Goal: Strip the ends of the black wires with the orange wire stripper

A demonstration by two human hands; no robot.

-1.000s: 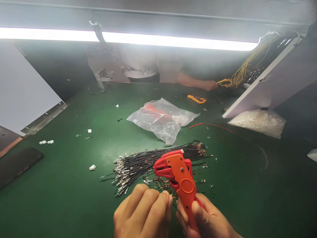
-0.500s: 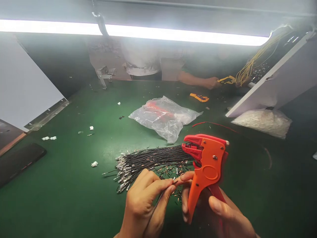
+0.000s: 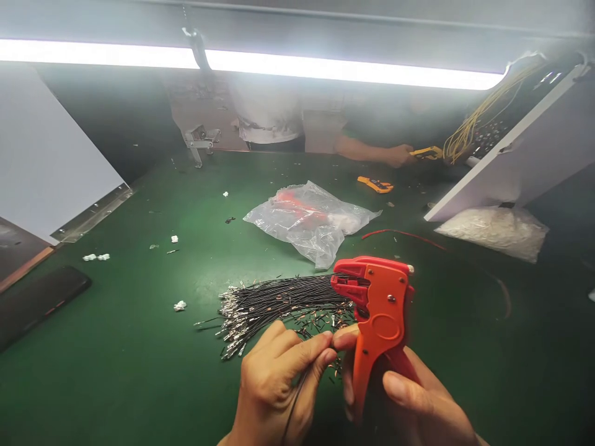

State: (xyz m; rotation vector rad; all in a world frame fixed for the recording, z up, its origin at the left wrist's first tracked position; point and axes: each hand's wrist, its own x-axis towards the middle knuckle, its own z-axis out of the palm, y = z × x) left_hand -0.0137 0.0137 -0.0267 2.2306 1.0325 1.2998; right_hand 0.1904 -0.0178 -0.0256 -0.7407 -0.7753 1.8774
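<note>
A single black wire [image 3: 292,407] was pinched between the thumb and index finger of the left hand [image 3: 267,378], its length slanted from the lower edge of the view up and rightward to the fingertips. A red-and-orange wire stripper [image 3: 385,303] was gripped around its handles by the right hand [image 3: 427,402], whose index finger was extended to the left fingertips; whether the wire's tip was touched by it could not be told. The stripper was held with its head up and its jaws turned leftward, slightly apart, above and to the right of the pinched wire end, so the wire was not aligned with the jaws. The wire was nearer the left hand. Beyond both hands, a bundle of black wires [image 3: 279,296] was laid crosswise on the green tabletop [image 3: 139,384], its metal terminals at the left and its right end partly hidden by the stripper's head.
</note>
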